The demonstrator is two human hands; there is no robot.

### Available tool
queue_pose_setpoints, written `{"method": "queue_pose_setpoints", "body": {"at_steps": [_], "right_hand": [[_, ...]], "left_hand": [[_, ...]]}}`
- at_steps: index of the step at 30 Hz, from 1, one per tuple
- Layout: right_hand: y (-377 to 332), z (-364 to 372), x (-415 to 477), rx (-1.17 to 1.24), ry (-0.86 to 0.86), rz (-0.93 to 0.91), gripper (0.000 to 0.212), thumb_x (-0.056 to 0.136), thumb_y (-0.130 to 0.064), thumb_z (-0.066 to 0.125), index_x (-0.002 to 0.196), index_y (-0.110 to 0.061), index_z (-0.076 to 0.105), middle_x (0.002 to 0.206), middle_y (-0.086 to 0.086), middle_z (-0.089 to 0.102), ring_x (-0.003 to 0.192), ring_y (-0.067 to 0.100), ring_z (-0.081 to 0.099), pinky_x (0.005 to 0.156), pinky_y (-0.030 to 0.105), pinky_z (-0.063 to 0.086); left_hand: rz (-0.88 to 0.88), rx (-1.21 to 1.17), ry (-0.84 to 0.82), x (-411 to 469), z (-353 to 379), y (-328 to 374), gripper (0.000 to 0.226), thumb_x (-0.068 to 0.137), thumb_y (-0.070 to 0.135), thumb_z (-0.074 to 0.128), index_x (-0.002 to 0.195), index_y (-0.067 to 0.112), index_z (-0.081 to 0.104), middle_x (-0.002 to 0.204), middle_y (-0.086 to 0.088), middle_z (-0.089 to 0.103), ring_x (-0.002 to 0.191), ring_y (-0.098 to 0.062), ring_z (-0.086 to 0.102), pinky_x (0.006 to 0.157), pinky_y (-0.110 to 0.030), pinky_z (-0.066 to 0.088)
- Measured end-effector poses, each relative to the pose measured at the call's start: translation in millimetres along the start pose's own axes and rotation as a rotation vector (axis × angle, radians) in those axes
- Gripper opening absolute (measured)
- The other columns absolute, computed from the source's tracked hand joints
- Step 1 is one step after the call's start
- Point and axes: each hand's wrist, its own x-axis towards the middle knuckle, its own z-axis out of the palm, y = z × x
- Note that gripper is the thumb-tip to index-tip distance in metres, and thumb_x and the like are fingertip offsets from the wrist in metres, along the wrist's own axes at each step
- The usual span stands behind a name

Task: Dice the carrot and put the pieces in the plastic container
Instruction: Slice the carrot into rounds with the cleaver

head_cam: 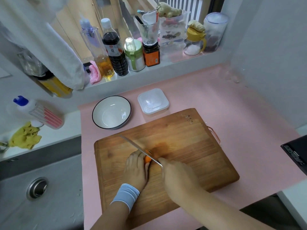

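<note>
An orange carrot lies on the wooden cutting board, mostly hidden under my left hand, which holds it down with curled fingers. My right hand grips the handle of a knife; its blade runs up and to the left and rests across the carrot's exposed end. The handle itself is hidden inside my fist. Behind the board stands the square white plastic container, apart from both hands.
A white bowl with a dark rim sits left of the container on the pink mat. Bottles and jars line the window ledge. A steel sink lies to the left, a black object at the right edge.
</note>
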Motion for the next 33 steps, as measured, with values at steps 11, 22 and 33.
{"method": "queue_pose_setpoints", "body": {"at_steps": [11, 22, 33], "right_hand": [[-8, -16, 9, 0.033, -0.113, 0.084, 0.023, 0.102, -0.018, 0.039, 0.115, -0.021, 0.057, 0.106, 0.003, 0.065, 0.099, 0.028, 0.063, 0.069, 0.032, 0.038], [0, -25, 25, 0.115, -0.233, 0.129, 0.021, 0.102, -0.021, 0.044, 0.081, -0.024, 0.047, 0.074, -0.006, 0.048, 0.070, 0.016, 0.051, 0.052, 0.024, 0.031], [5, -40, 40, 0.114, -0.404, 0.153, 0.016, 0.104, -0.022, 0.046, 0.106, -0.012, 0.058, 0.082, -0.001, 0.052, 0.070, 0.011, 0.050, 0.055, 0.023, 0.034]], "left_hand": [[-0.045, -0.031, -0.003, 0, 1, 1, 0.032, 0.100, 0.033, 0.040, 0.118, 0.009, 0.051, 0.123, -0.014, 0.053, 0.107, -0.030, 0.050, 0.098, -0.036, 0.036], [-0.046, -0.049, -0.011, 0, -1, 2, 0.028, 0.093, 0.027, 0.047, 0.118, 0.011, 0.049, 0.122, -0.009, 0.050, 0.106, -0.026, 0.048, 0.098, -0.033, 0.034], [-0.082, -0.062, -0.046, 2, -4, 5, 0.029, 0.095, 0.030, 0.045, 0.120, 0.016, 0.047, 0.126, -0.005, 0.047, 0.108, -0.022, 0.048, 0.097, -0.034, 0.039]]}}
